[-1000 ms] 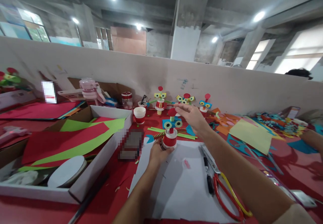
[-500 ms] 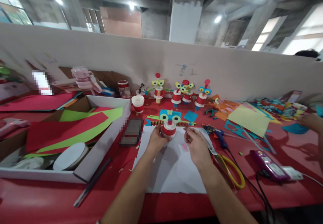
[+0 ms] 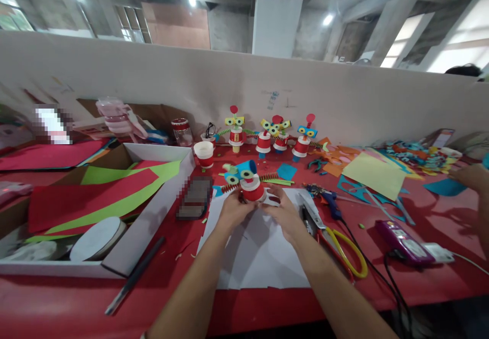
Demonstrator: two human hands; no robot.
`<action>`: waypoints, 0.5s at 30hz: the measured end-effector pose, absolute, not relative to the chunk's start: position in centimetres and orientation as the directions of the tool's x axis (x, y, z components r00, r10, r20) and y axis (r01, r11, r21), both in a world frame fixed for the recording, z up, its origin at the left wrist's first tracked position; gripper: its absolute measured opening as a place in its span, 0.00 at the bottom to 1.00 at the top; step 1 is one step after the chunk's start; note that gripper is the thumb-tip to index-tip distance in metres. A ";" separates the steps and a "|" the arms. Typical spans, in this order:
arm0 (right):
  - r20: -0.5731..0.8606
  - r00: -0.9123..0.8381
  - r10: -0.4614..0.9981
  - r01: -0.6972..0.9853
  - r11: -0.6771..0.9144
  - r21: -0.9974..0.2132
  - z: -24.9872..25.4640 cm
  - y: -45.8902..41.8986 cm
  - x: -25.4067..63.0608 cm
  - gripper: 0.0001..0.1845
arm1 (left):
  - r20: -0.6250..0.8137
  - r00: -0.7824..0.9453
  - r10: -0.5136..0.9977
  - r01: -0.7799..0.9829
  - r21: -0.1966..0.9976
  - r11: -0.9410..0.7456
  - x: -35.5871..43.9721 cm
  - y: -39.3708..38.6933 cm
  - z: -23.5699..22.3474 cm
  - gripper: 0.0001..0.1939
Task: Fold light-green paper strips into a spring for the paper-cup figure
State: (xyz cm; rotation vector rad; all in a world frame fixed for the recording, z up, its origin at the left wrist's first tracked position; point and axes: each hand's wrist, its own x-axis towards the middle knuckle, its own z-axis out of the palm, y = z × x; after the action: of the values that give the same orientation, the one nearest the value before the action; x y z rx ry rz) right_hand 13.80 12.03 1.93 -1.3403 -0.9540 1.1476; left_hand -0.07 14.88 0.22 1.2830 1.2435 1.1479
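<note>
A paper-cup figure (image 3: 252,191) with a red band, blue tube eyes and coiled paper arms tilts to the left over a white sheet (image 3: 263,257). My left hand (image 3: 237,210) is closed round the cup's lower left side. My right hand (image 3: 281,210) has its curled fingers against the cup's lower right side. The underside of the cup is hidden by the fingers. Scissors (image 3: 338,250) with red and yellow handles lie right of my right hand. A hot glue gun (image 3: 331,204) rests beyond them.
Finished-looking cup figures (image 3: 263,142) stand along the white partition. Stacked paper cups (image 3: 204,154) and a phone (image 3: 194,198) are left of the sheet. A cardboard box (image 3: 114,267) holds coloured paper. A purple power strip (image 3: 405,242) trails cables at right. Another person's hand (image 3: 471,178) is at far right.
My right hand has come down from above the figure to the cup's side. The figure has gone from upright to tilted left. The camera view has tipped down.
</note>
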 end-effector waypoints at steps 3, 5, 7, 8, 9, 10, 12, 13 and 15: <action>-0.090 0.117 0.989 -0.075 -0.082 -0.994 2.1 13.1 13.7 0.33 | 0.007 0.046 0.999 0.252 0.968 -0.018 -0.2 14.9 0.0 0.21; -0.042 0.074 0.996 -0.107 -0.034 -0.994 1.9 13.8 13.6 0.33 | 0.024 0.052 0.998 0.333 0.942 -0.040 -0.3 14.9 -0.1 0.21; 0.004 0.042 0.999 -0.141 0.010 -0.990 1.6 14.3 13.5 0.31 | 0.045 0.051 0.998 0.366 0.928 -0.061 -0.3 14.9 -0.2 0.21; 0.018 0.034 0.999 -0.153 0.023 -0.988 1.3 14.4 13.5 0.31 | 0.050 0.049 0.998 0.365 0.929 -0.065 -0.2 14.8 -0.1 0.20; 0.029 0.032 0.999 -0.160 0.033 -0.987 1.1 14.4 13.5 0.30 | 0.049 0.048 0.998 0.349 0.935 -0.063 -0.2 14.8 -0.1 0.21; 0.036 0.032 0.999 -0.164 0.040 -0.986 1.0 14.4 13.6 0.29 | 0.041 0.045 0.998 0.325 0.944 -0.054 -0.2 14.8 -0.1 0.22; 0.041 0.038 0.998 -0.165 0.047 -0.985 0.6 14.4 13.7 0.28 | 0.017 0.048 0.999 0.270 0.962 -0.030 -0.2 14.7 0.0 0.26; 0.042 0.039 0.998 -0.164 0.048 -0.985 0.5 14.3 13.8 0.27 | 0.005 0.053 0.999 0.249 0.968 -0.018 -0.2 14.6 0.0 0.27; 0.051 0.041 0.998 -0.157 0.057 -0.986 0.3 14.2 13.9 0.26 | -0.010 0.067 0.998 0.229 0.973 -0.006 -0.1 14.6 -0.1 0.28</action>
State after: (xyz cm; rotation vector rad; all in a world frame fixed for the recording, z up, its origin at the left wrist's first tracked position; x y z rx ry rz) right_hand 13.93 14.25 0.32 -1.0703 -1.0907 1.2134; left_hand -0.12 14.58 -0.14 1.4069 1.3261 1.0390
